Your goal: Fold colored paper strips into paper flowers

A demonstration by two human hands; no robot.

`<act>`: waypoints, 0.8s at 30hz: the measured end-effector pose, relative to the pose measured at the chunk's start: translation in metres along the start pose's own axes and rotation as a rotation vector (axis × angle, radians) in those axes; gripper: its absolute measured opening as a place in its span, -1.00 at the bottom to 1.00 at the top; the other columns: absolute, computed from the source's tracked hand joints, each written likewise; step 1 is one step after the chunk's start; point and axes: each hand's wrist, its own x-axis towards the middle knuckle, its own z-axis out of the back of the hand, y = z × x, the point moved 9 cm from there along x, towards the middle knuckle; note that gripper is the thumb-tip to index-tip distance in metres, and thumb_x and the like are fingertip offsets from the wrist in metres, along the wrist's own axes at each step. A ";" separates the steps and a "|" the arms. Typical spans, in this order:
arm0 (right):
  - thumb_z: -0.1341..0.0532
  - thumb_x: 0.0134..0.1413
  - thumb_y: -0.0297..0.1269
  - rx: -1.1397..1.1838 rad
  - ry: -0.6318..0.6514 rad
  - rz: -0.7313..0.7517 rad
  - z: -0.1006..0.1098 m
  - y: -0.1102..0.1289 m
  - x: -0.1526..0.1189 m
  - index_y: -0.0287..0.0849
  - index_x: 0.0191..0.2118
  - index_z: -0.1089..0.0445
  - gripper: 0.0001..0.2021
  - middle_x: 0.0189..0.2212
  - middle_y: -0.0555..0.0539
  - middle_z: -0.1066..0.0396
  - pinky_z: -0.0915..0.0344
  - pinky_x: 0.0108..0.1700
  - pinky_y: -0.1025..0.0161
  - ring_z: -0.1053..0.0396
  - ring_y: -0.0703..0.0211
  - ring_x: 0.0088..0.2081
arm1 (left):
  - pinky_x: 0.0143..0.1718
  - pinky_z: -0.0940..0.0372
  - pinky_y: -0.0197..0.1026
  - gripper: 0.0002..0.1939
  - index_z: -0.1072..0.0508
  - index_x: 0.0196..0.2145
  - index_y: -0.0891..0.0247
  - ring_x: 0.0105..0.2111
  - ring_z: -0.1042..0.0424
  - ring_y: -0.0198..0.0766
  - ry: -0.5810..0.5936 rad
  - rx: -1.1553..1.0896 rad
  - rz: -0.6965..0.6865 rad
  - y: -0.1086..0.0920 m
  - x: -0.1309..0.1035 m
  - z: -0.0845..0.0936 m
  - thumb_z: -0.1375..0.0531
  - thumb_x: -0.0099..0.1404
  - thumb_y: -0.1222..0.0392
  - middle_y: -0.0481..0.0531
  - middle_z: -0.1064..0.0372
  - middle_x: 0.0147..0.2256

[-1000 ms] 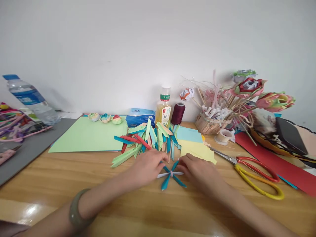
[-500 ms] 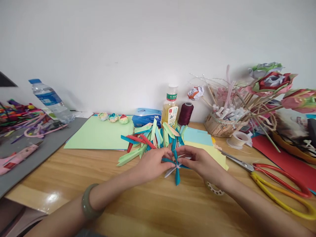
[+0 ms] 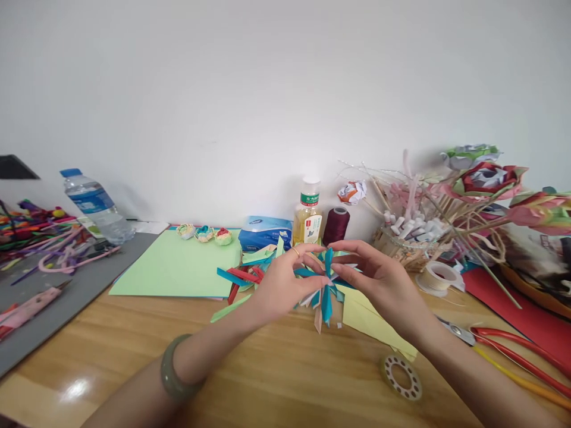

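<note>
A blue-and-white paper piece (image 3: 327,304), folded strips spreading from its middle, sits between two hands at centre, one blue strip pointing up and another down! Left hand (image 3: 279,288): thumb and fingers nearly together, curled in from the left, thumb tip pinching the piece near its middle. Right hand (image 3: 386,285): fingers bent, thumb and forefinger slightly parted, tips right at the upright strip; whether they grip it, I can't tell.

Just behind, the heap of coloured paper strips (image 3: 263,254), partly hidden by the left hand. Yellow paper (image 3: 372,321) lies under and beside the right hand, a tape roll (image 3: 414,383) flat on the near side, scissors (image 3: 461,334) over to the right, partly behind the forearm.

Far side now, along the wall: blue tissue pack (image 3: 265,233), drink bottle (image 3: 307,220), maroon thread spool (image 3: 336,226), in a row! Farther right, a basket (image 3: 397,249) bristling with paper flowers (image 3: 486,178) on stems. Far left, three small paper blooms (image 3: 204,233) on a pale green sheet (image 3: 178,267), and beyond that a tilted water bottle (image 3: 96,205) by a tangle of pipe cleaners (image 3: 62,244) on a grey mat (image 3: 98,285).
</note>
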 end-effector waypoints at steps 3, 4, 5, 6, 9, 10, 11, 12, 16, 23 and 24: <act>-0.22 0.01 -0.13 -0.012 -0.027 0.025 0.004 -0.003 0.000 -0.11 -0.12 -0.29 -0.69 -0.20 -0.12 -0.39 -0.45 -0.35 0.17 -0.44 0.15 -0.33 | -0.40 -0.31 -0.30 -0.52 -0.34 -0.01 0.23 -0.36 -0.40 -0.32 0.166 -0.168 0.152 0.013 0.003 -0.013 -0.26 0.07 0.26 -0.05 -0.38 -0.38; -0.20 0.04 -0.16 -0.065 -0.048 0.078 0.005 0.000 -0.001 -0.10 -0.13 -0.28 -0.73 -0.19 -0.12 -0.37 -0.45 -0.36 0.18 -0.44 0.15 -0.32 | -0.44 -0.30 -0.31 -0.52 -0.35 -0.01 0.23 -0.39 -0.39 -0.34 0.200 -0.219 0.188 0.017 0.004 -0.016 -0.26 0.08 0.24 -0.04 -0.37 -0.36; -0.18 0.07 -0.19 -0.153 -0.081 0.156 0.008 0.006 -0.002 -0.09 -0.15 -0.29 -0.78 -0.17 -0.13 -0.34 -0.45 -0.35 0.17 -0.43 0.13 -0.28 | -0.46 -0.28 -0.32 -0.53 -0.36 -0.01 0.23 -0.40 -0.39 -0.34 0.210 -0.265 0.209 0.020 0.004 -0.018 -0.26 0.08 0.23 -0.04 -0.37 -0.36; -0.16 0.09 -0.24 -0.269 -0.119 0.255 0.009 0.014 -0.005 -0.08 -0.16 -0.31 -0.82 -0.15 -0.14 -0.32 -0.45 -0.31 0.15 -0.42 0.10 -0.23 | -0.45 -0.28 -0.32 -0.52 -0.36 -0.01 0.23 -0.38 -0.39 -0.34 0.195 -0.304 0.214 0.022 0.005 -0.017 -0.27 0.08 0.23 -0.03 -0.36 -0.36; -0.13 0.11 -0.36 -0.632 -0.175 0.557 0.003 0.039 -0.018 -0.06 -0.16 -0.34 -0.83 -0.12 -0.18 -0.30 -0.39 -0.17 0.04 -0.34 0.01 -0.09 | -0.40 -0.31 -0.30 -0.48 -0.35 0.01 0.26 -0.34 -0.39 -0.31 0.065 -0.379 0.188 0.026 0.007 -0.008 -0.28 0.06 0.24 -0.02 -0.34 -0.36; -0.13 0.10 -0.39 -0.716 -0.147 0.624 -0.002 0.043 -0.022 -0.07 -0.13 -0.33 -0.80 -0.11 -0.19 -0.30 -0.37 -0.15 0.02 -0.33 -0.01 -0.07 | -0.38 -0.32 -0.29 -0.47 -0.33 0.02 0.27 -0.34 -0.39 -0.31 0.022 -0.388 0.166 0.025 0.007 -0.005 -0.28 0.06 0.24 -0.03 -0.34 -0.36; -0.12 0.10 -0.41 -0.777 -0.108 0.667 -0.006 0.045 -0.023 -0.08 -0.10 -0.32 -0.77 -0.10 -0.20 -0.30 -0.37 -0.15 0.01 -0.32 -0.02 -0.07 | -0.38 -0.33 -0.29 -0.46 -0.31 0.03 0.26 -0.35 -0.38 -0.32 -0.009 -0.391 0.136 0.023 0.007 -0.001 -0.27 0.07 0.23 -0.04 -0.33 -0.36; -0.12 0.09 -0.43 -0.818 -0.068 0.683 -0.010 0.044 -0.024 -0.09 -0.09 -0.31 -0.75 -0.09 -0.20 -0.31 -0.37 -0.17 0.03 -0.32 -0.02 -0.07 | -0.37 -0.34 -0.29 -0.45 -0.29 0.06 0.25 -0.36 -0.38 -0.34 -0.027 -0.392 0.100 0.020 0.007 0.001 -0.26 0.09 0.24 -0.05 -0.31 -0.37; -0.11 0.10 -0.45 -0.877 -0.040 0.666 -0.008 0.040 -0.021 -0.14 -0.16 -0.33 -0.81 -0.12 -0.19 -0.36 -0.40 -0.23 0.10 -0.36 0.02 -0.12 | -0.33 -0.36 -0.29 -0.40 -0.18 0.15 0.17 -0.39 -0.37 -0.38 0.076 -0.314 0.010 0.008 0.004 -0.002 -0.16 0.14 0.35 -0.07 -0.27 -0.35; -0.13 0.13 -0.38 -0.900 -0.164 0.661 -0.002 0.041 -0.023 -0.14 -0.17 -0.33 -0.85 -0.18 -0.15 -0.42 -0.43 -0.25 0.10 -0.45 0.05 -0.23 | -0.20 -0.35 -0.21 -0.54 -0.35 0.02 0.13 -0.27 -0.37 -0.31 0.039 0.207 -0.245 -0.013 -0.002 0.005 -0.12 0.17 0.40 -0.04 -0.35 -0.32; -0.12 0.13 -0.36 -0.865 -0.184 0.640 0.000 0.041 -0.022 -0.13 -0.16 -0.33 -0.85 -0.17 -0.15 -0.41 -0.44 -0.25 0.11 -0.45 0.06 -0.23 | -0.20 -0.35 -0.20 -0.61 -0.39 -0.03 0.16 -0.27 -0.37 -0.30 0.000 0.261 -0.291 -0.017 -0.003 0.007 -0.12 0.18 0.39 -0.03 -0.36 -0.32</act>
